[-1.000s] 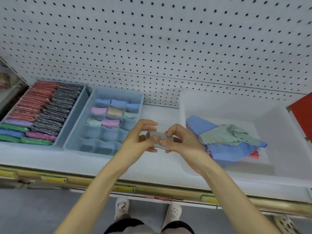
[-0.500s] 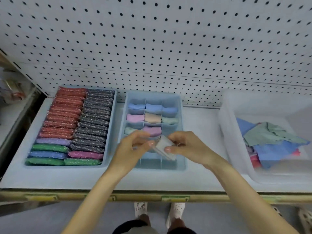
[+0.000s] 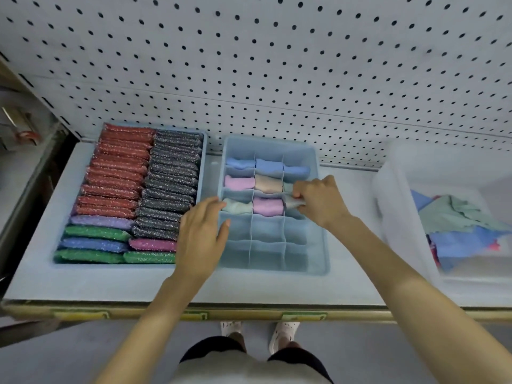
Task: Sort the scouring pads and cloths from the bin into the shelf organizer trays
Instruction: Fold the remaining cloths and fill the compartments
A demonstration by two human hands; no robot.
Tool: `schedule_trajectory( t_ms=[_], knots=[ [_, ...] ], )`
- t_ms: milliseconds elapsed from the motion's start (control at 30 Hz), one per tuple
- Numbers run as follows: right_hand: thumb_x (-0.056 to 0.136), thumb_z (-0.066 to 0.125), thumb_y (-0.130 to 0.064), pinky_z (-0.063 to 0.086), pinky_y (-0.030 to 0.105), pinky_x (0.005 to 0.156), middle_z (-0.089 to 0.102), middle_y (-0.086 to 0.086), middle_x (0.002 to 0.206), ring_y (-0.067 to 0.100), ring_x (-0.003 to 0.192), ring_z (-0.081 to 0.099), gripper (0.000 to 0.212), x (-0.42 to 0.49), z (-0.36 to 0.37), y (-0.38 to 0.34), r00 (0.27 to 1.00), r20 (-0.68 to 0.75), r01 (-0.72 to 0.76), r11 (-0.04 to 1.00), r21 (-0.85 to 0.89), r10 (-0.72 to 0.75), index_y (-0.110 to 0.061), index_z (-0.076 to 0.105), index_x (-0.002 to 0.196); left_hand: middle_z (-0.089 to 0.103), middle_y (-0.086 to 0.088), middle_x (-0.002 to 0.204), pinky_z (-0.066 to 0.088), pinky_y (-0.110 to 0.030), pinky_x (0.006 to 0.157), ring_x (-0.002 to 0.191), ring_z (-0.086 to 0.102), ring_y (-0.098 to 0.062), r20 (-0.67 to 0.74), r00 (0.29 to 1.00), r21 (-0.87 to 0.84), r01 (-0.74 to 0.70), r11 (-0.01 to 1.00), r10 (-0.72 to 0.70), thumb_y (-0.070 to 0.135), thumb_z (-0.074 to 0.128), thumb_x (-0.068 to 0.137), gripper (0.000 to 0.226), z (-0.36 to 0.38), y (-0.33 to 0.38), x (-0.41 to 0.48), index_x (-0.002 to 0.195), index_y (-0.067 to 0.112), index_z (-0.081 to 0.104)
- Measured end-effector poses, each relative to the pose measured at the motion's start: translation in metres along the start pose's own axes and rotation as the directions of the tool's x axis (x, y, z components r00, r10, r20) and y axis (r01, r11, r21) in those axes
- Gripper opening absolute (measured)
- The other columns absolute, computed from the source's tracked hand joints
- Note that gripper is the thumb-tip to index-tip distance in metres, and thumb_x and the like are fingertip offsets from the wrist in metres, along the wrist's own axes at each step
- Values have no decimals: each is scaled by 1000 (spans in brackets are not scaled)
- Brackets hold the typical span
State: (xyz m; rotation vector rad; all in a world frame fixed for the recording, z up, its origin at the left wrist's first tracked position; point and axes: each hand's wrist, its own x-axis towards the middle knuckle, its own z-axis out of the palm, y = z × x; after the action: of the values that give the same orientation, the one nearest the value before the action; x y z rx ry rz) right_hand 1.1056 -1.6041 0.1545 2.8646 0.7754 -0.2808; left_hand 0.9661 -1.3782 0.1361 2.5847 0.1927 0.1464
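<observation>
My right hand [image 3: 321, 202] pinches grey cloth [image 3: 295, 203], lying left-right, at third-row right cell of divider tray [image 3: 322, 245], mid-frame; left hand [image 3: 201, 234] spread on its left rim.

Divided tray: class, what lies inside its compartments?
Rolled cloths sit in three rows of the tray; the two front rows hold nothing. The right hand pinches a grey cloth into a right-hand cell, covering most of it.
</observation>
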Motion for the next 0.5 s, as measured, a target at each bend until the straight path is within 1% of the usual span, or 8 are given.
schedule_trajectory(
  t_ms=[100,167,200,233,300,333,400,500],
  knots=[
    [79,57,-12,21,32,73,67,1,82,28,74,59,14,4,0,-5,998,53,40,996,-84,-35,-20,55,91,61,-12,124,29,-35,101,113,57,-30,-51,998,84,-33,996,38,7,66,86,30,4,0,-2,116,5,63],
    [70,66,-9,23,31,71,61,-1,65,27,57,48,22,8,1,-8,997,-8,71,990,-124,-72,-21,50,78,62,-13,123,30,-35,101,112,57,-30,-77,996,98,-41,994,48,5,65,86,26,6,0,-2,113,3,64],
    [66,68,-8,23,30,70,54,-3,58,25,55,44,27,10,2,-9,995,-36,82,987,-140,-88,-22,47,75,62,-14,122,30,-36,101,112,57,-30,-87,995,102,-45,994,54,5,63,87,24,7,0,-2,111,3,64],
    [69,66,-8,22,30,70,48,-4,58,25,60,45,26,11,1,-10,997,5,81,988,-133,-81,-24,46,76,62,-14,122,31,-36,101,112,58,-31,-98,993,111,-54,992,65,5,61,89,22,8,0,-2,110,2,65],
    [78,60,-10,24,29,72,52,0,70,26,77,49,18,11,-1,-10,990,126,69,994,-81,-58,-24,49,81,62,-15,121,31,-36,101,111,58,-30,-110,991,129,-68,989,82,9,54,91,21,9,-1,-1,107,3,66],
    [79,59,-11,28,28,70,54,3,76,27,80,49,14,12,-2,-9,984,171,60,997,-42,-52,-22,50,80,62,-15,120,31,-36,101,111,58,-30,-110,990,132,-70,989,85,11,52,91,22,10,-1,-1,106,3,66],
    [79,59,-10,33,27,62,51,4,76,28,76,48,15,13,-5,-8,970,241,38,999,15,-40,-17,47,74,62,-14,121,32,-36,101,112,58,-29,-118,990,126,-65,990,80,10,53,92,19,11,-1,-2,105,4,66],
    [73,63,-8,27,27,50,41,5,62,27,66,41,26,16,-12,-4,942,327,27,990,137,-70,-13,40,62,62,-13,120,31,-35,102,111,58,-29,-131,989,124,-58,991,74,13,49,92,22,11,-2,-2,104,5,66]
  ],
)
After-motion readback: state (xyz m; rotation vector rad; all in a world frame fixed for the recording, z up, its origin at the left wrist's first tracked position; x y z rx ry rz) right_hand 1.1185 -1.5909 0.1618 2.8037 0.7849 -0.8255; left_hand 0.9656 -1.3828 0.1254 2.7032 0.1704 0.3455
